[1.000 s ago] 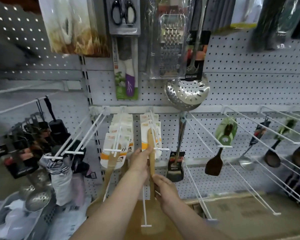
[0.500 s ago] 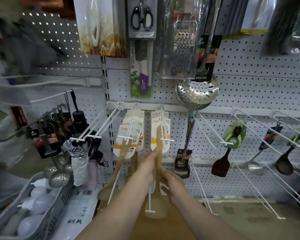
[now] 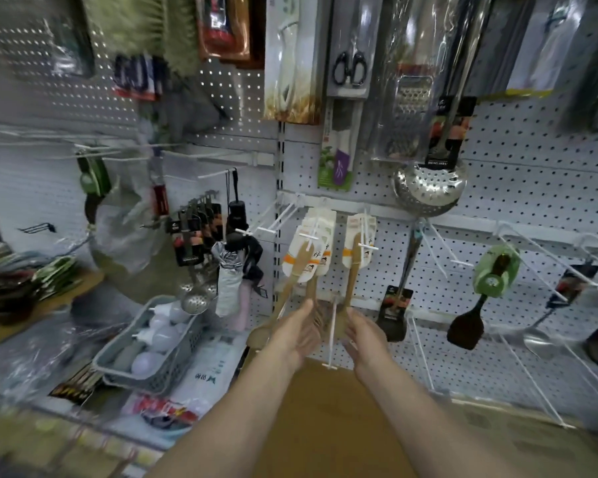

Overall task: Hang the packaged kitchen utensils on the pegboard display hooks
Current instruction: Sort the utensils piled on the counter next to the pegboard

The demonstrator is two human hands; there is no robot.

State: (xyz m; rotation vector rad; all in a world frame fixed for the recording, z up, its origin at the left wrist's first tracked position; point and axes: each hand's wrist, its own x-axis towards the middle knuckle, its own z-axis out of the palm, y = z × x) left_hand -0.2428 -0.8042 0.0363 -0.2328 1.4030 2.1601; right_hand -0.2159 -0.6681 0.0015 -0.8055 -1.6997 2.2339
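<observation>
Two bunches of wooden spatulas with white and orange cards hang side by side on white pegboard hooks, a left bunch [image 3: 308,251] and a right bunch [image 3: 358,250]. The wooden blades [image 3: 339,327] hang low between my hands. My left hand [image 3: 299,334] and my right hand [image 3: 365,332] are below the cards, palms facing each other, fingers straight, either side of a lower white hook [image 3: 332,336]. Neither hand grips anything. Whether the fingertips touch the blades is unclear.
A steel skimmer [image 3: 428,189], a grater pack [image 3: 411,112] and scissors [image 3: 349,69] hang above. Black spatulas [image 3: 465,327] and bare white hooks [image 3: 546,370] are to the right. A grey basket [image 3: 178,355] of bulbs and a folded umbrella [image 3: 230,276] are left. A brown cardboard box [image 3: 325,426] lies below.
My hands have let go of the wooden spatula, dropped lower and spread apart with open palms. The spatula now hangs on its hook. The view has swung left.
</observation>
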